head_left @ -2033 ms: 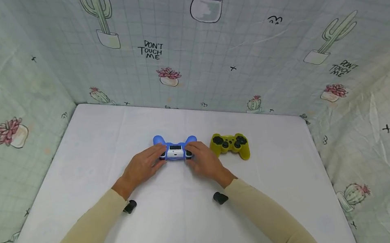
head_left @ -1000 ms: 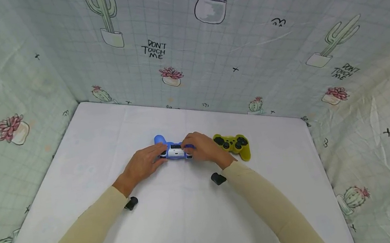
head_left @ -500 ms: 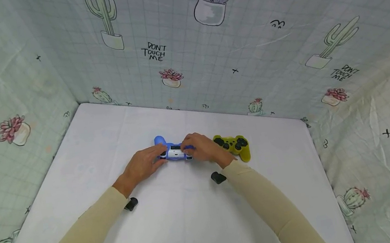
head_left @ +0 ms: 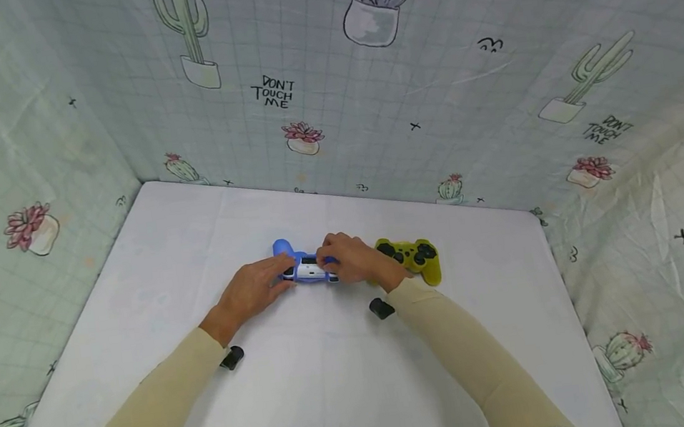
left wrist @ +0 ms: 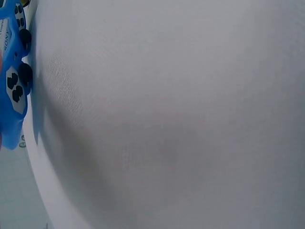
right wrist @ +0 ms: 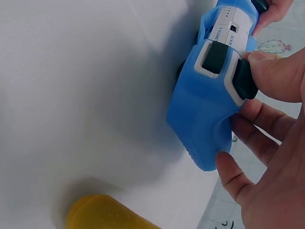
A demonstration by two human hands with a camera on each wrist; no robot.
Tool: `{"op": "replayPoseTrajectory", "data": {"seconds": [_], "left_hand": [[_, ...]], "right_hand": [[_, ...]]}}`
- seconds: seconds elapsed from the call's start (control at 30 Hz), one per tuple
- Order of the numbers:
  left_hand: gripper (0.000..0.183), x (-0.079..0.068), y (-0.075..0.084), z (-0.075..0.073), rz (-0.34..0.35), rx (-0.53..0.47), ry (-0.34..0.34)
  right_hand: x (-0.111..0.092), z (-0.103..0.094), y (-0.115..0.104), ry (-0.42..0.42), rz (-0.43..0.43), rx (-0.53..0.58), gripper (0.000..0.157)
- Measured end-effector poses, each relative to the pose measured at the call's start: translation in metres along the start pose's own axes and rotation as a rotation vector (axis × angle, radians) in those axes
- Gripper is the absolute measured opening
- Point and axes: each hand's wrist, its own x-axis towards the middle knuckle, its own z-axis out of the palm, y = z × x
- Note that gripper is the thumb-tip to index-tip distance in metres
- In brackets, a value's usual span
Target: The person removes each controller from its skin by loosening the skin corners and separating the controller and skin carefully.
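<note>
The left hand (head_left: pixel 254 287) and right hand (head_left: pixel 353 258) grip opposite ends of the blue controller (head_left: pixel 309 270) over the tabletop (head_left: pixel 313 390), good places to hold what looks to me light, stiff and slightly slick

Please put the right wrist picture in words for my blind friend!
A person's right grip holds one end of a blue game controller. The left grip, barely visible, holds the far end. Below, part of a yellow controller lies on a white table.

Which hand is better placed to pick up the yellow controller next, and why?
Probably the right hand: it is nearer the yellow controller, though it holds one end of the blue controller. The left hand holds the far end.
</note>
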Motion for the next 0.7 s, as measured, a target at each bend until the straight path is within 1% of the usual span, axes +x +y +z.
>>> {"op": "replayPoseTrajectory", "data": {"seconds": [0.1,0.27,0.4,0.53,0.7], "left_hand": [[0.046,0.0018,0.0014,-0.0026,-0.014,0.004,-0.030],[0.045,0.0047,0.0025,-0.0061,-0.030,0.013,-0.058],[0.046,0.0048,0.0018,-0.0064,-0.026,0.028,-0.070],[0.045,0.0034,0.0007,-0.0071,-0.025,0.028,-0.068],[0.044,0.0046,0.0003,-0.0059,-0.007,0.016,-0.062]], "right_hand": [[-0.0002,0.0004,0.0014,-0.003,-0.006,0.009,0.008],[-0.0004,0.0014,0.0069,0.033,-0.004,0.084,0.014],[0.0010,0.0012,0.0086,0.052,-0.030,0.123,0.011],[0.0023,0.0023,0.0073,0.034,-0.060,0.110,0.008],[0.0021,0.0029,0.0051,0.005,-0.042,0.052,0.005]]}}
